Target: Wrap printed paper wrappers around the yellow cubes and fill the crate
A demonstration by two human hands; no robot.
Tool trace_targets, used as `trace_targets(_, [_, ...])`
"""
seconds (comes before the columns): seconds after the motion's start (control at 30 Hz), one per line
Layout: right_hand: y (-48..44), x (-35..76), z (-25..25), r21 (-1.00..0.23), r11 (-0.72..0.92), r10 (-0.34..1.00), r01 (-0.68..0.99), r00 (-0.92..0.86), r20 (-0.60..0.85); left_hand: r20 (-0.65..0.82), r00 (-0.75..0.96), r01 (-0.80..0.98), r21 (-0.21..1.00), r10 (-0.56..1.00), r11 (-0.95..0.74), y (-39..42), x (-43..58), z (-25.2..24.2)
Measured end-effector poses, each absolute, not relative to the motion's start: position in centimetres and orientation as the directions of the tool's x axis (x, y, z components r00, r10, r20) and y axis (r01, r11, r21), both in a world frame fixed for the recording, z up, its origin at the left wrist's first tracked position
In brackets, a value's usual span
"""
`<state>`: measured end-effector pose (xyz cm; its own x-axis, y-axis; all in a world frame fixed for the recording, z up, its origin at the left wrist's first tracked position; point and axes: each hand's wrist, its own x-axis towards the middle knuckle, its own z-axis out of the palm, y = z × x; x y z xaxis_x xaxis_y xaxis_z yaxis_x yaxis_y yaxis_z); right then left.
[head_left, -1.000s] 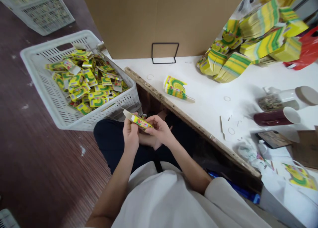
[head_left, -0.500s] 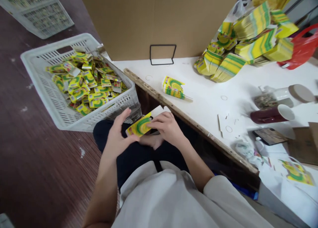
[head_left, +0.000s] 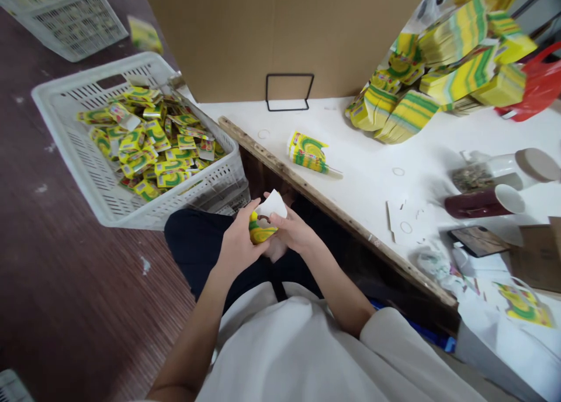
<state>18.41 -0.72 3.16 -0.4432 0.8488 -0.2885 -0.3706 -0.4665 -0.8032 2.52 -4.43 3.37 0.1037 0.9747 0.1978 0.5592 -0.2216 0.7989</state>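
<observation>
Above my lap, both hands hold a small yellow and green printed carton [head_left: 262,232]. It is bent into an open loop, and a white flap stands up at its top. My left hand [head_left: 239,241] grips the carton's left side, thumb in front and fingers behind. My right hand [head_left: 297,229] pinches the white flap side with its thumb, its other fingers partly hidden behind. To the left of my knee stands a white plastic basket [head_left: 103,206] with many folded cartons [head_left: 151,142] in it. A blurred yellow carton [head_left: 144,35] is in the air over the basket's far edge.
On the white table [head_left: 350,203] lie a bundle of flat cartons [head_left: 309,152], stacks of cartons [head_left: 407,115], a glass jar [head_left: 504,168], a maroon mug [head_left: 471,203] and a phone [head_left: 480,240]. A large cardboard sheet [head_left: 228,40] stands behind a black wire stand [head_left: 289,108]. More crates [head_left: 81,28] stand far left.
My left hand has moved right and closed on the carton. The carton has gone from flat and slanted to a bent, open loop. A blurred carton has appeared in the air above the basket.
</observation>
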Motion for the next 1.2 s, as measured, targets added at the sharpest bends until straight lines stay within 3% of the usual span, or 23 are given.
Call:
trace_targets(0.13, [-0.9,17.8,3.6,-0.713,-0.559,0.795,-0.422,-0.516,-0.318,0.266,0.117,0.550,0.785,0.957,-0.286,-4.4,2.8,3.0])
trace_targets(0.27, [-1.0,17.6,3.3,-0.737,-0.541,0.807,-0.406,-0.499,-0.318,0.289,0.105,0.567,0.769,0.952,-0.296,-4.4,3.0,2.6])
trace_targets(0.37, [-1.3,17.8,3.2,-0.853,-0.408,0.848,-0.326,-0.481,-0.222,0.201,0.119,0.574,0.785,0.972,-0.233,-4.4,2.8,2.7])
trace_targets(0.5, [-1.9,18.1,3.5,-0.999,-0.037,0.895,-0.040,-0.446,-0.015,0.023,0.138,0.551,0.829,0.990,-0.096,-4.3,2.7,2.3])
trace_targets(0.63, [-2.2,18.2,3.5,-0.965,0.210,0.878,0.156,-0.464,0.116,0.137,0.096,0.533,0.829,0.986,-0.168,-4.1,3.0,1.5])
trace_targets(0.8, [-1.4,19.1,3.1,-0.935,0.296,0.917,0.197,-0.332,0.221,0.180,0.008,0.640,0.755,0.984,-0.143,-4.1,2.2,2.0])
trace_targets(1.03, [0.1,21.2,3.7,-0.883,0.357,0.820,0.303,-0.554,0.141,0.160,0.089,0.634,0.752,0.983,-0.180,-3.7,0.2,3.4])
trace_targets(1.2, [1.5,22.8,4.7,-0.864,0.445,0.709,0.238,-0.683,0.177,0.118,0.170,0.618,0.761,0.978,-0.199,-3.2,-0.1,4.1])
